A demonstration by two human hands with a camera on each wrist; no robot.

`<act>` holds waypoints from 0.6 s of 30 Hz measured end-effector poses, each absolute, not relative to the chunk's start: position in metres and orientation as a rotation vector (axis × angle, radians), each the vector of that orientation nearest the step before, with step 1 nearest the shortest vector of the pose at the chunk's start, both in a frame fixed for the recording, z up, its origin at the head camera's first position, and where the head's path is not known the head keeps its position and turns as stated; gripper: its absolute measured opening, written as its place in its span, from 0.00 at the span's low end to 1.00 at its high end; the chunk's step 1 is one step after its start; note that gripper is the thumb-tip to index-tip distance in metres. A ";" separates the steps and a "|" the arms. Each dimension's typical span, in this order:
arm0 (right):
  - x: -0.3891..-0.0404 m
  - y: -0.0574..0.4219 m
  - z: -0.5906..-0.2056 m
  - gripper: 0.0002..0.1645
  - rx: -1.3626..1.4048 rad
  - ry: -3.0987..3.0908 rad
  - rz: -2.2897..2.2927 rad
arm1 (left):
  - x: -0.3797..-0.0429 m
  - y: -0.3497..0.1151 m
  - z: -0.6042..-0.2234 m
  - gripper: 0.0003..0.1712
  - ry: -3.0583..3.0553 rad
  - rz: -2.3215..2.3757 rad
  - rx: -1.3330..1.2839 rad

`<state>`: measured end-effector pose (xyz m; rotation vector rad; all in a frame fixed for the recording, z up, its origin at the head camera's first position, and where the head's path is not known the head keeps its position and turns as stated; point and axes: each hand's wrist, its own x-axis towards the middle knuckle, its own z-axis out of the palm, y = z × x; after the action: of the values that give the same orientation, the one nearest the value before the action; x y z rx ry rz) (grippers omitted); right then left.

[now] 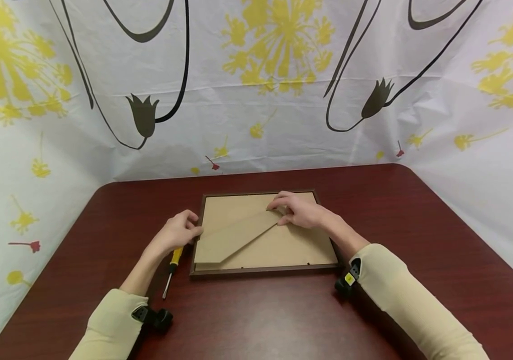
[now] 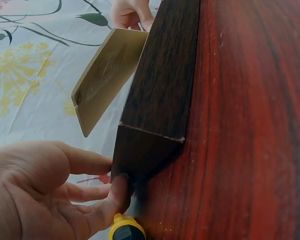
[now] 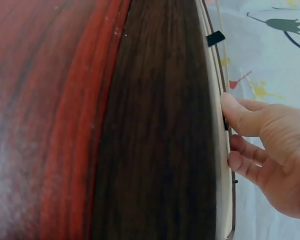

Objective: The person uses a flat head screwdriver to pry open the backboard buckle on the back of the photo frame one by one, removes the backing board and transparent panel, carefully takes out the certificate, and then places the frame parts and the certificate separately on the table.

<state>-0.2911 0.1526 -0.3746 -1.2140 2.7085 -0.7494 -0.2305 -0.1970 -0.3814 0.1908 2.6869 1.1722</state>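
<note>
Left hand (image 1: pixel 177 231), thumb and fingers bent, pinched the left edge of the dark brown, wood-grained rectangular frame (image 1: pixel 265 271). Right hand (image 1: pixel 303 211) reached across the frame's right side, gripping the narrow end of the tan board flap (image 1: pixel 233 239). Between both hands, the flap's wide end tilted up. The frame lay toward the bench's (image 1: pixel 256 320) far edge, beside a yellow-handled screwdriver (image 1: pixel 176 257).

Soft glare pales the tabletop (image 1: pixel 279 320) in the head and right wrist views
</note>
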 end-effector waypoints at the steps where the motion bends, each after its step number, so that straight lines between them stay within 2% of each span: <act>1: -0.291 0.152 -0.374 0.23 -1.229 2.718 -0.728 | -0.231 -0.197 -0.381 0.22 2.687 1.169 0.196; 18: -0.293 0.146 -0.368 0.21 -1.383 2.776 -0.511 | -0.229 -0.198 -0.378 0.24 2.675 1.130 0.196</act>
<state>-0.2932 0.1457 -0.3680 -1.3831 2.7760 -0.5112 -0.2287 -0.1975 -0.3782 0.1961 2.6749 1.1301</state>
